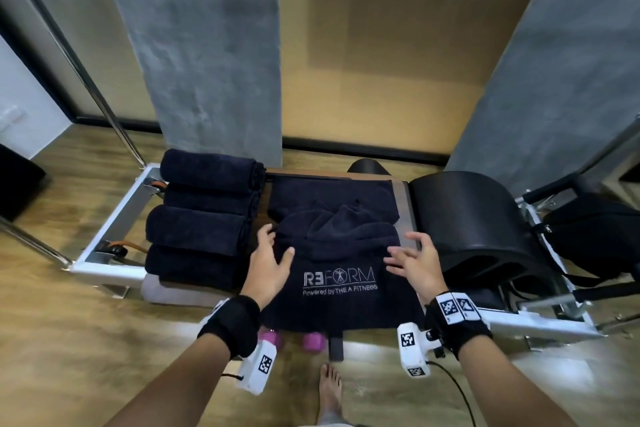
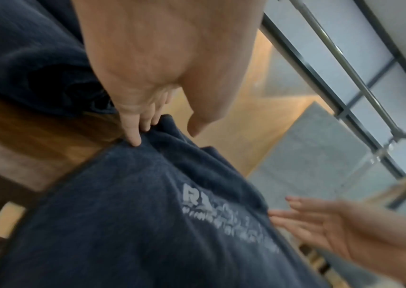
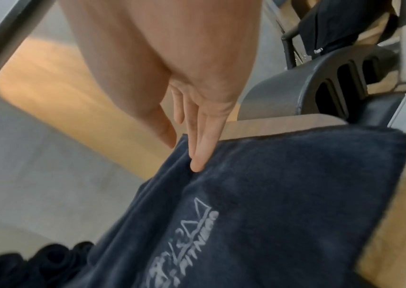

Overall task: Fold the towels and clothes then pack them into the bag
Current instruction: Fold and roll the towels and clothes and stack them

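Observation:
A dark navy towel [image 1: 341,302] with a white REFORM logo lies spread on the wooden platform, its far half bunched up in a heap [image 1: 337,229]. My left hand [image 1: 273,262] is open at the towel's left edge, fingertips [image 2: 134,140] touching the cloth. My right hand [image 1: 408,258] is open with spread fingers over the right edge, fingertips [image 3: 197,165] on the towel [image 3: 283,194]. Several rolled navy towels [image 1: 204,219] are stacked to the left. A black bag [image 1: 595,239] sits at the far right.
A black curved barrel [image 1: 474,222] stands right of the towel. The white metal frame [image 1: 114,222] borders the platform. Pink dumbbells [image 1: 294,340] lie on the floor below, near my bare foot [image 1: 330,392]. Grey pillars rise behind.

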The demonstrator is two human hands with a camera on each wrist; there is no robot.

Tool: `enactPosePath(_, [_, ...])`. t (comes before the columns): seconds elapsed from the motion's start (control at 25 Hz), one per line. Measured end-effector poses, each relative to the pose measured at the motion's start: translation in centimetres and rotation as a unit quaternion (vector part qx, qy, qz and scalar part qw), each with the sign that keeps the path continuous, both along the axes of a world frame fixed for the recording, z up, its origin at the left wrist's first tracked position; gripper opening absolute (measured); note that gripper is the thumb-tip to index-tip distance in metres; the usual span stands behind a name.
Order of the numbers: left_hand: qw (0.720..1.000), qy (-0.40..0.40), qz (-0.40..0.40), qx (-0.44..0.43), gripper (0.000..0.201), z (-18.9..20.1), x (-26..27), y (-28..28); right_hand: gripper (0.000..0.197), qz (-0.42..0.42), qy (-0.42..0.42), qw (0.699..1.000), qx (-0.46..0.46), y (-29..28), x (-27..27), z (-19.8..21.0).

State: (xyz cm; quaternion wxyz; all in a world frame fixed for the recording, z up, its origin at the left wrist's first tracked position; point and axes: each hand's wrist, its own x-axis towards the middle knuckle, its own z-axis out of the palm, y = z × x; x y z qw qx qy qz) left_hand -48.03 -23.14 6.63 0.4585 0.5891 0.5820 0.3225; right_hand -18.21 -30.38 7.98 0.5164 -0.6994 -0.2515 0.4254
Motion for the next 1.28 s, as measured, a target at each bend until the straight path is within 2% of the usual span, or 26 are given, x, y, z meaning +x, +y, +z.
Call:
enactPosePath(0.04, [0.998, 0.046, -0.035, 0.034, 0.056, -0.6, -0.3, -0.8, 0.024, 0.029, -0.056, 0.998, -0.016, -0.7, -0.4, -0.4])
enactPosePath(0.12, [0.978, 0.136, -0.094, 0.130, 0.027, -2.0, -1.1, -2.6, 0.011, 0.099, -0.213, 0.970, -0.057, -2.1, -1.1, -1.5])
enactPosePath(0.16, [0.965, 0.172, -0.128, 0.153, 0.013, -2.5, -1.5, -3.5, 0.012, 0.132, -0.269, 0.952, -0.067, -2.8, -1.4, -1.9])
enactPosePath(0.2, [0.953, 0.204, -0.161, 0.158, 0.012, -2.7, -1.8, -4.2, 0.014, 0.156, -0.300, 0.939, -0.062, -3.4, -1.7, -2.3])
enactPosePath(0.28, [0.920, 0.282, -0.221, 0.158, 0.032, -2.9, -2.5, -4.9, 0.018, 0.182, -0.328, 0.926, -0.029, -4.2, -2.1, -2.6])
enactPosePath(0.4, [0.875, 0.365, -0.282, 0.149, 0.090, -2.9, -3.2, -5.4, 0.033, 0.212, -0.355, 0.911, -0.010, -5.2, -2.3, -3.0])
enactPosePath(0.44, [0.867, 0.379, -0.290, 0.147, 0.096, -2.8, -3.4, -5.5, 0.036, 0.219, -0.356, 0.908, -0.011, -5.6, -2.3, -3.2])
enactPosePath(0.48, [0.864, 0.384, -0.289, 0.148, 0.094, -2.7, -3.4, -5.7, 0.039, 0.226, -0.352, 0.908, -0.015, -6.1, -2.4, -3.3])
enactPosePath(0.6, [0.883, 0.355, -0.268, 0.153, 0.058, -2.3, -3.7, -5.9, 0.047, 0.249, -0.336, 0.908, -0.027, -7.3, -2.3, -3.6])
enactPosePath(0.68, [0.895, 0.328, -0.263, 0.150, 0.043, -2.0, -4.0, -5.9, 0.050, 0.274, -0.338, 0.900, -0.033, -7.9, -2.3, -3.6])
enactPosePath(0.8, [0.906, 0.292, -0.273, 0.141, 0.027, -1.8, -4.3, -5.4, 0.058, 0.330, -0.380, 0.862, -0.055, -8.4, -2.3, -3.8])
enactPosePath(0.88, [0.918, 0.265, -0.257, 0.147, 0.015, -1.6, -4.3, -5.0, 0.055, 0.343, -0.414, 0.841, -0.057, -8.5, -2.3, -3.9])
enactPosePath(1.0, [0.954, 0.201, -0.176, 0.137, 0.014, -1.1, -4.0, -4.6, 0.044, 0.330, -0.421, 0.844, -0.046, -8.1, -2.2, -3.5])
enactPosePath(1.08, [0.976, 0.131, -0.111, 0.132, 0.011, -0.4, -3.5, -3.7, 0.045, 0.323, -0.444, 0.834, -0.051, -7.6, -2.0, -3.2])
enactPosePath(1.16, [0.985, 0.074, -0.067, 0.141, 0.014, 0.4, -3.0, -2.5, 0.037, 0.296, -0.461, 0.836, -0.032, -7.0, -1.7, -2.8])
enactPosePath(1.28, [0.987, 0.034, -0.024, 0.154, 0.009, 1.9, -2.1, -0.2, 0.029, 0.235, -0.442, 0.866, -0.006, -5.6, -1.1, -2.0])
